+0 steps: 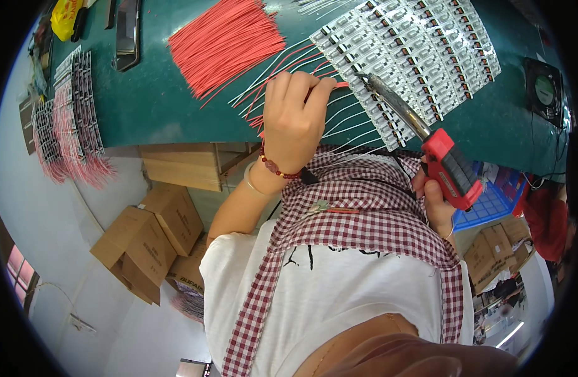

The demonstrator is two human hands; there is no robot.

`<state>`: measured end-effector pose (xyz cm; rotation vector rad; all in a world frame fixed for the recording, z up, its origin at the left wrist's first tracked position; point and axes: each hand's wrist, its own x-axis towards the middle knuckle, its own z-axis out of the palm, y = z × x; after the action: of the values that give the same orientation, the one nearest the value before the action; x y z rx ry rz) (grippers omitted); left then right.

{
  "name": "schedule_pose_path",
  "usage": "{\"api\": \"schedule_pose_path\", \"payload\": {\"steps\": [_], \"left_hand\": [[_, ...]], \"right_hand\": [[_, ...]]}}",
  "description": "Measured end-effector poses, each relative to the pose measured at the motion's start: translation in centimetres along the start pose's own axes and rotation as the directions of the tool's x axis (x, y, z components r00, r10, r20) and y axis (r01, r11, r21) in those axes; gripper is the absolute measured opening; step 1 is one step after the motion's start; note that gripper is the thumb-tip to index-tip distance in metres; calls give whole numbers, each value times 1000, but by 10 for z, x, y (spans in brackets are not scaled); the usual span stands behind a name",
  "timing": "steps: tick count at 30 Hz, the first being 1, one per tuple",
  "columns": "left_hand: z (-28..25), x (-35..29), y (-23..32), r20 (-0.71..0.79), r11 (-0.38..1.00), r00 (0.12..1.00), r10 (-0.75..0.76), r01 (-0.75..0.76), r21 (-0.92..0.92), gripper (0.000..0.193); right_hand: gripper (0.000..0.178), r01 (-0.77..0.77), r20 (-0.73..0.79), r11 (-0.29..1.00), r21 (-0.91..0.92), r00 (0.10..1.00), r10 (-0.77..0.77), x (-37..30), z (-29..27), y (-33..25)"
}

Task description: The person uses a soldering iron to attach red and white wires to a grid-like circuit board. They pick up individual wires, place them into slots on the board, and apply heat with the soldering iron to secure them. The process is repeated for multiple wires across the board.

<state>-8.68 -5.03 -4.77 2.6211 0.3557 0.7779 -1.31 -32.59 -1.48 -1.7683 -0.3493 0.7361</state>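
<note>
My left hand (295, 116) is closed over the near edge of a white circuit board panel (421, 56), pinching red wires (342, 85) whose ends point at the board. Other red and white wires fan out from the panel's left edge, some passing under this hand. My right hand (436, 201) grips a soldering iron (449, 166) with a red and black handle. Its dark metal tip rests over or on the panel's left part, just right of my left fingertips; whether it touches cannot be told. Rows of small components cover the panel.
A thick pile of red wires (229, 41) lies left of the panel on the green table (144, 100). Wired boards (72, 119) hang at the table's left end, near a phone (128, 34). A black device (544, 91) sits far right. Cardboard boxes (138, 245) stand below.
</note>
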Motion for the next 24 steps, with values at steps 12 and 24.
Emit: {"api": "schedule_pose_path", "payload": {"steps": [12, 24], "left_hand": [[1, -4, 2, 30, 999, 999, 35, -35, -13, 24], [3, -3, 4, 20, 1000, 1000, 5, -4, -15, 29]], "right_hand": [[26, -9, 106, 998, -60, 994, 15, -3, -13, 15], [21, 81, 82, 960, -269, 995, -61, 1, -14, 18]]}}
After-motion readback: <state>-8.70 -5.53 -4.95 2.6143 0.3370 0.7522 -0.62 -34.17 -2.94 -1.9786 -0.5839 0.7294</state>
